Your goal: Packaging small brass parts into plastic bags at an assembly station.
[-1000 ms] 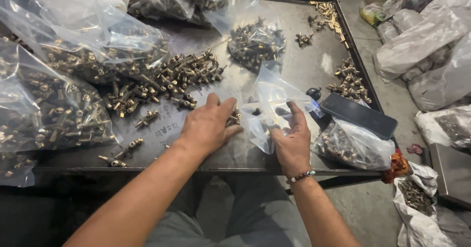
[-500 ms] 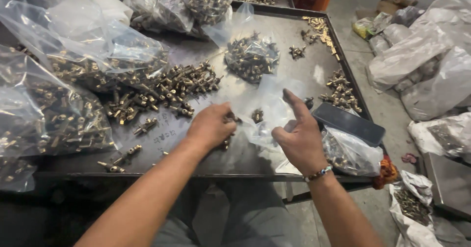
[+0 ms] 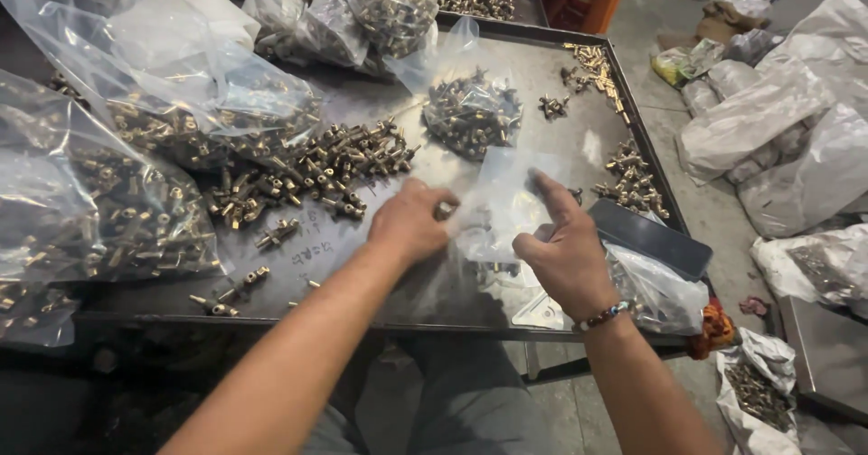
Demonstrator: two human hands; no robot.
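Observation:
My left hand (image 3: 411, 222) is closed around a few small brass fittings, one showing at its fingertips, right at the mouth of a small clear plastic bag (image 3: 506, 197). My right hand (image 3: 565, 252) grips that bag's right edge and holds it up just above the metal tray (image 3: 380, 297). A loose heap of brass fittings (image 3: 312, 170) lies on the tray to the left of my left hand. A few fittings show through the bag's bottom, near the tray.
Large clear bags of fittings (image 3: 99, 211) crowd the tray's left and back. A smaller open bag of fittings (image 3: 472, 112) sits behind the hands. A dark phone (image 3: 651, 238) rests on a filled bag (image 3: 655, 292) at the right. White sacks (image 3: 778, 121) lie on the floor.
Both hands lifted off the tray. My right hand raised the small bag upright and my left hand closed on fittings and came to the bag's mouth.

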